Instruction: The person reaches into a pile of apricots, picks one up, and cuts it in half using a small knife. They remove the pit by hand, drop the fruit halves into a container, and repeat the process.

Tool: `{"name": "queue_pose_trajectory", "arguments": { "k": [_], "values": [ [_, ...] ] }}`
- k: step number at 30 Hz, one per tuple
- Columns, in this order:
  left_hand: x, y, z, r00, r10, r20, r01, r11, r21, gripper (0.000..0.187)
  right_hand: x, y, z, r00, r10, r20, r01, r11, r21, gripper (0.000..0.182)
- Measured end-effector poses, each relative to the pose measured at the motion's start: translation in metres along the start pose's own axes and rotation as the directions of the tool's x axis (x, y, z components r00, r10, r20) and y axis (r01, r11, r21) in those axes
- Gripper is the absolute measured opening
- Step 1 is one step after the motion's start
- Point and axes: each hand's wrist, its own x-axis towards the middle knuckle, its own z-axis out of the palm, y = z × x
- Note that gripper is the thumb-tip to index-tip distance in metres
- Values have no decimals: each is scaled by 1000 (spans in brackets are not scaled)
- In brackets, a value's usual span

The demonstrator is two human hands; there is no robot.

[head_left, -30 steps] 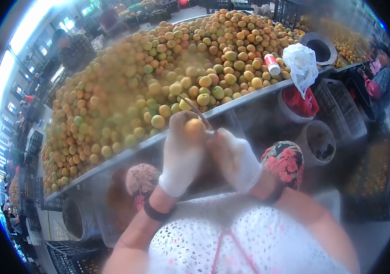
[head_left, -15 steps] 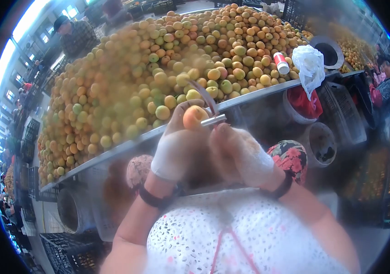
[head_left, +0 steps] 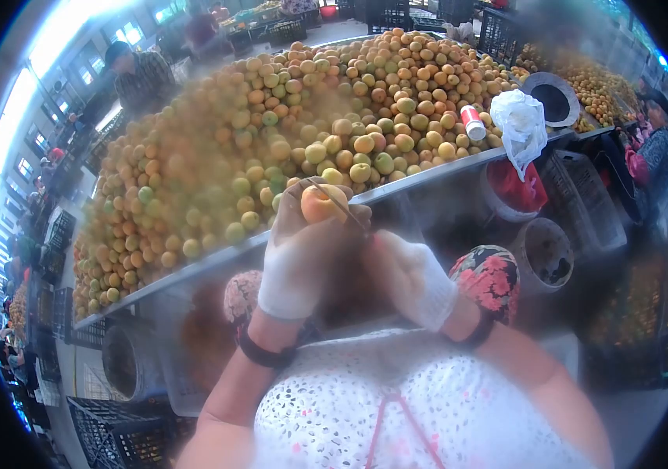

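Note:
My left hand [head_left: 296, 254], in a white fingerless-looking glove, is closed around an orange-yellow apricot [head_left: 321, 205] just in front of the table edge. My right hand [head_left: 413, 280], gloved the same way, is closed on a tool with a thin, curved blade [head_left: 356, 215]. That blade lies across the apricot's right side. The handle is hidden in my fingers, and a haze on the lens blurs both hands. Beyond them is a big heap of apricots [head_left: 396, 102], orange to green.
A metal table rim [head_left: 216, 254] runs between me and the heap. On the right are a white plastic bag [head_left: 519, 125], a red-and-white bottle [head_left: 472, 123] and a grey ring-shaped basin [head_left: 550, 99]. Below stand a bucket [head_left: 543, 254] and a crate [head_left: 584, 195]. Other people are at left and right.
The blade has swung from beside the apricot to across it, and the silver bar is out of sight. The apricot has shifted slightly left in my left hand. The view has tilted up slightly.

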Motion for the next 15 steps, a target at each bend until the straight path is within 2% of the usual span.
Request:
{"name": "queue_pose_trajectory", "arguments": {
  "k": [4, 7, 9, 10, 13, 15],
  "values": [
    [0, 1, 5, 1000, 8, -5, -7, 997, 74, 38, -3, -2, -3, 1000, -27, -14, 26, 996, -81, 17],
    [-1, 1, 12, 996, 87, -4, -86, 984, 155, 38, -6, -8, -4, 1000, 21, -1, -21, 999, -29, 18],
    [0, -2, 15, 997, 71, -14, -67, 983, 170, 55, -7, -6, -4, 1000, 0, -10, 0, 999, -43, 19],
    [0, -4, 16, 997, 73, -12, -70, 983, 172, 55, -7, -5, -4, 1000, -19, -21, 18, 998, -61, 19],
    [3, -13, 23, 999, 42, 31, -44, 995, 90, 53, -6, -5, -6, 1000, 2, -25, -3, 999, -33, 20],
    [4, -18, 31, 999, 10, -43, -14, 996, -89, 40, -4, -1, -6, 998, -41, -45, 37, 996, -76, 21]
  ]
}}
